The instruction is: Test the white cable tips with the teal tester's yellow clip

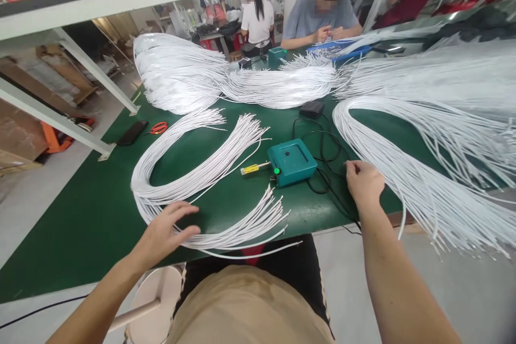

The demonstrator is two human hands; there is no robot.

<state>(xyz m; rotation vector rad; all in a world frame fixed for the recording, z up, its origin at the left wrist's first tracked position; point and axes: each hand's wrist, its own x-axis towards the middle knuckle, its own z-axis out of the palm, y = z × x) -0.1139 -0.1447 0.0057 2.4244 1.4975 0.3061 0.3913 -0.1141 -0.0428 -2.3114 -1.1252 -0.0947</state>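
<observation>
My left hand (171, 230) is open, thumb and fingers apart, over the near part of a curved bundle of white cables (149, 193). I cannot tell whether it touches them. My right hand (365, 184) is closed, fingers curled, between a black cord (336, 201) and a second bent bundle of white cables (373, 145); what it holds, if anything, is hidden. Between my hands sits a small teal device (293, 161) with a green button. A yellow-labelled piece (250, 169) sticks out from its left side.
More white cables (278, 86) are heaped along the back of the green table (92, 193). A dark phone-like object (132, 133) and an orange coil (158, 128) lie at left. A black box (312, 109) stands behind the device. Across the table, a person (298, 21) works by a blue tray (358, 54).
</observation>
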